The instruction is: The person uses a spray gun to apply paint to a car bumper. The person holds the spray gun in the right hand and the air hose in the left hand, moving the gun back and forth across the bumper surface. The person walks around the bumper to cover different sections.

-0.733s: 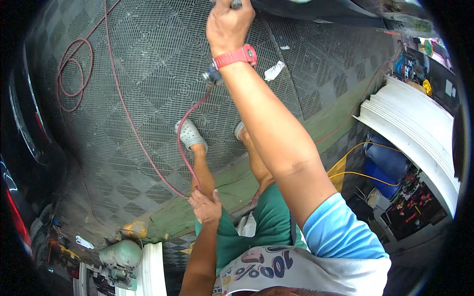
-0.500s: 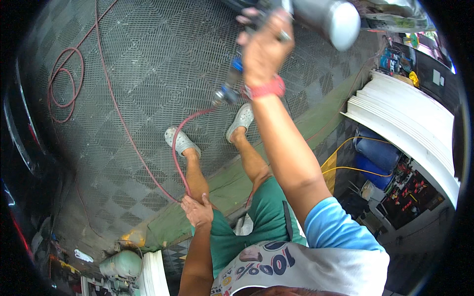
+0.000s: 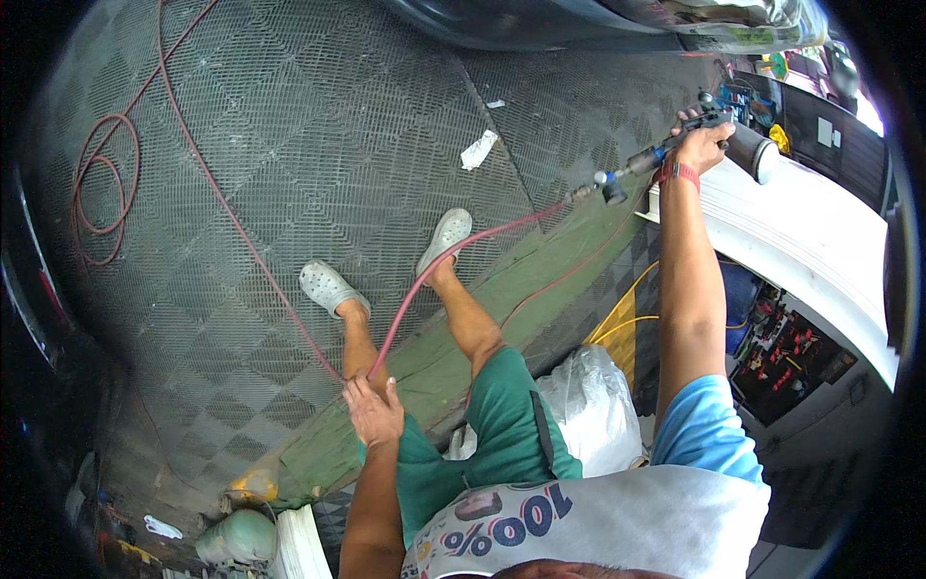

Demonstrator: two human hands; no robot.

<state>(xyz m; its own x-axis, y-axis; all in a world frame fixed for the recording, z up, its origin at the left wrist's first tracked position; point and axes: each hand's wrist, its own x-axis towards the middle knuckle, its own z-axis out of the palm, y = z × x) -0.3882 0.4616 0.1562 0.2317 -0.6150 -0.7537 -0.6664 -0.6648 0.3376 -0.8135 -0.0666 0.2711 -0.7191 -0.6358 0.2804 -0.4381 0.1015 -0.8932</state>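
My right hand point(image 3: 702, 147) is stretched out to the upper right and wrapped round the handle of a spray gun point(image 3: 646, 160). A dark grey cup point(image 3: 745, 150) with a pale end sticks out from the gun on the hand's far side. From the blue and metal fitting point(image 3: 608, 183) at the handle's end, a red hose point(image 3: 424, 274) curves back toward my legs. Beside my knee, my left hand point(image 3: 376, 413) is closed on that hose, its fingers partly bent over it.
A dark car bumper point(image 3: 521, 27) borders the far side, and dark bodywork point(image 3: 39, 289) stands at left. White stacked panels point(image 3: 801, 217) are at right. Coiled hose point(image 3: 135, 183) lies on the grated floor point(image 3: 318, 125). Clear plastic sheeting point(image 3: 598, 405) and a yellow hose point(image 3: 629, 289) are near my legs.
My right hand has swung the spray gun from the upper middle to the right, drawing the hose out longer. The left hand stays by the knee. The view has shifted, showing the bumper and plastic sheeting.
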